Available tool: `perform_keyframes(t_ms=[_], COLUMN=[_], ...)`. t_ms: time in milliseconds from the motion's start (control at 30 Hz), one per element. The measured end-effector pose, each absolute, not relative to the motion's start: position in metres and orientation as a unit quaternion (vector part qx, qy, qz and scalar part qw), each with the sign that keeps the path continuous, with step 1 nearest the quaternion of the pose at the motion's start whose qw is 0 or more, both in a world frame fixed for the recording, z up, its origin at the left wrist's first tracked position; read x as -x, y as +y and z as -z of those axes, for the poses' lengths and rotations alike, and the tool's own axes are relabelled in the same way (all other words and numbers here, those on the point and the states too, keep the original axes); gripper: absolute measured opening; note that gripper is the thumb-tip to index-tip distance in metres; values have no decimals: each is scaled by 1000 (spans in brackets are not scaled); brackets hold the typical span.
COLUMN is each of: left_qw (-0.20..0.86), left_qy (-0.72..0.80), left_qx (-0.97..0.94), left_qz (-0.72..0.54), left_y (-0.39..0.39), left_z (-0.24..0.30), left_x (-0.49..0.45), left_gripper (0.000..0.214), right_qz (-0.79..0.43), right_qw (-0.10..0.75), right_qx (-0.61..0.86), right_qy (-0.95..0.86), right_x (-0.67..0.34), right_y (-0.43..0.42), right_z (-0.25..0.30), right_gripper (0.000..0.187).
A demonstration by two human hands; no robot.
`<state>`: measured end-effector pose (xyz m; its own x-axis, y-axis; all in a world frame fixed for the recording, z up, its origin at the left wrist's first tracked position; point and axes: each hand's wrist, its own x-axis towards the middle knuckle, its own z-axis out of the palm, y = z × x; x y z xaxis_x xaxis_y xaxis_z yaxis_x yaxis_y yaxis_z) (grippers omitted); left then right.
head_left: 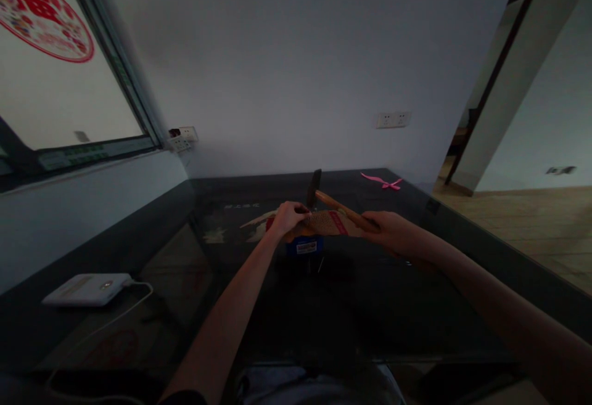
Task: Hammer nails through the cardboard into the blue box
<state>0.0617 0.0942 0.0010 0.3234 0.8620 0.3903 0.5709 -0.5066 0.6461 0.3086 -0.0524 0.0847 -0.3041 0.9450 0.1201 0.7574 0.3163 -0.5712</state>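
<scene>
My right hand (387,230) is wrapped round the wooden handle of a hammer (342,207). The hammer's dark head stands raised just beyond my left fingertips. My left hand (290,217) is closed in a pinch over a brown cardboard piece (324,222) with a red band; whatever small thing lies between those fingers is too dim to make out. The cardboard rests above a blue box (305,246) with a white label, and spans from my left hand to near my right. Just in front of the box, thin shiny slivers (320,264) lie on the dark table.
A white power bank (89,290) with a white cable lies at the left of the dark glossy table (370,306). A pink ribbon (382,181) lies at the far right. Behind the table rises a wall with sockets (393,120); a window (69,84) is at left.
</scene>
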Motion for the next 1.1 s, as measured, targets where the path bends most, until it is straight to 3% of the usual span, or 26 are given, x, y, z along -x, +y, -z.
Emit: perform_keyframes(t_ms=[433, 633, 867, 1000, 1100], left_qw=[200, 199, 135, 67, 78], left_qy=[445, 428, 362, 383, 396], left_qx=[-793, -798, -823, -780, -755], left_qz=[-365, -373, -417, -491, -516], left_y=[91, 82, 74, 48, 19], left_z=[-3, -12, -24, -34, -35], left_x=[-62, -64, -50, -39, -36], left_gripper=[17, 15, 38, 27, 19], right_qz=[-262, -375, -471, -494, -505], right_qw=[259, 372, 509, 538, 542], right_qx=[553, 514, 448, 418, 416], right_qy=[-747, -676, -564, -541, -528], right_x=[-312, -308, -305, -310, -312], right_y=[-57, -64, -62, -61, -60], right_z=[-75, -43, 0, -2, -3], right_gripper=[19, 35, 38, 40, 42])
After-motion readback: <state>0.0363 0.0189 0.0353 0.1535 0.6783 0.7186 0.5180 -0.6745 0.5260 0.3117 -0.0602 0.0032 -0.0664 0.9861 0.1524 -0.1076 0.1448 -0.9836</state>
